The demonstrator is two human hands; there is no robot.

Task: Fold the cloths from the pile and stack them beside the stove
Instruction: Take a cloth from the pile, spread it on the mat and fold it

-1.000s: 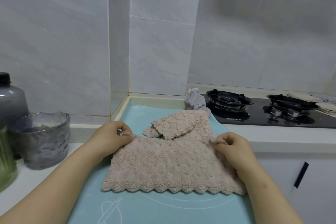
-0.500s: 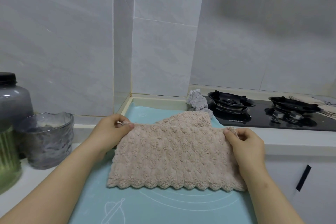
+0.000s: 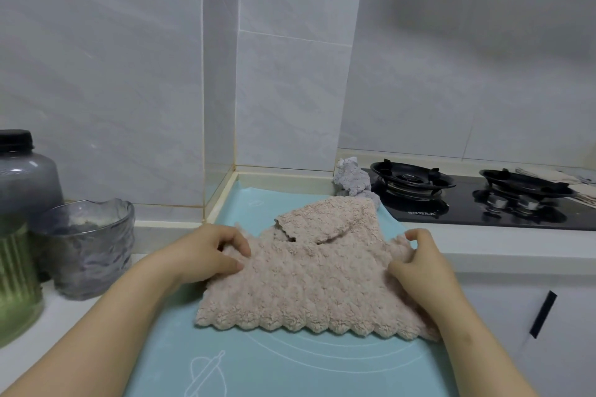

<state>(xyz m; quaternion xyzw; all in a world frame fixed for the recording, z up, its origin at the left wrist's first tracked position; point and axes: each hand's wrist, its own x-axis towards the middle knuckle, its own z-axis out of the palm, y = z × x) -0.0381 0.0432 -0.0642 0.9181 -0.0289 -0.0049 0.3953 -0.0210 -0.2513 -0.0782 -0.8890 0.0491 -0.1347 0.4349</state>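
a: the beige cloth (image 3: 306,284) is thick fleece, nubbly and matt. the grey cloth (image 3: 351,177) looks like the same pile.
b: and the rest?
a: the teal mat (image 3: 290,371) is smooth, matt and rubbery-looking. the stove top (image 3: 467,214) is glossy black glass, the tumbler (image 3: 93,255) is rippled smoky glass, and the wall tiles (image 3: 129,74) have a soft sheen.

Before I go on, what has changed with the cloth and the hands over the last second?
Half a second ago the beige cloth was pulled flat between the hands. Now its far corner has flopped back toward the person as a flap. The left hand and right hand still grip its left and right edges, and nothing was let go. The grey cloth, stove, mat and glass cup stayed put.
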